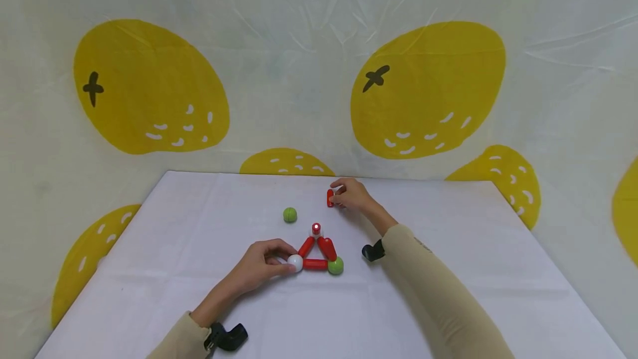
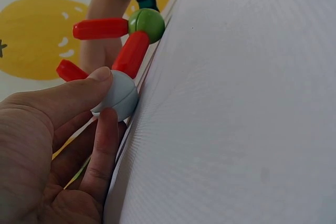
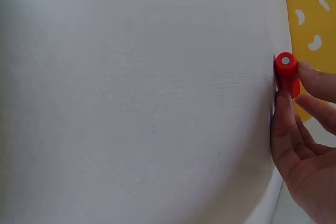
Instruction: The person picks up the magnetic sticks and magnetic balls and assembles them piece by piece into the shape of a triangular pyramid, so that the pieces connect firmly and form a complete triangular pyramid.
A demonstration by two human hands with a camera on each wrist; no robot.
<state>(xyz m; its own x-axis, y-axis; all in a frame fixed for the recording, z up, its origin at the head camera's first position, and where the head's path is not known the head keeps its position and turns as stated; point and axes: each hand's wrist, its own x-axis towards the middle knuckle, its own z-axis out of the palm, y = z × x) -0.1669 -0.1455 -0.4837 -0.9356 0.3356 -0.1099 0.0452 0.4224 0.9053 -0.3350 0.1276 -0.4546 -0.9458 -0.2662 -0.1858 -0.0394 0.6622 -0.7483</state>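
Red magnetic rods and balls form a triangle on the white table. At its left corner my left hand [image 1: 261, 265] pinches a white ball [image 2: 121, 95] between thumb and fingers. A red rod [image 1: 315, 265] joins that ball to a green ball [image 1: 336, 265] at the right corner. From the green ball another red rod [image 2: 100, 28] sticks up off the table. The far corner ball is mostly hidden under an upright red rod [image 1: 316, 228]. Toward the back of the table, my right hand [image 1: 350, 194] grips a loose red rod [image 3: 286, 69] with thumb and fingertips.
A loose green ball [image 1: 290, 215] lies behind the triangle, left of my right hand. The white table [image 1: 224, 198] ends at a back edge close beyond that hand. Behind it hangs a pale cloth [image 1: 289, 71] with yellow fruit prints.
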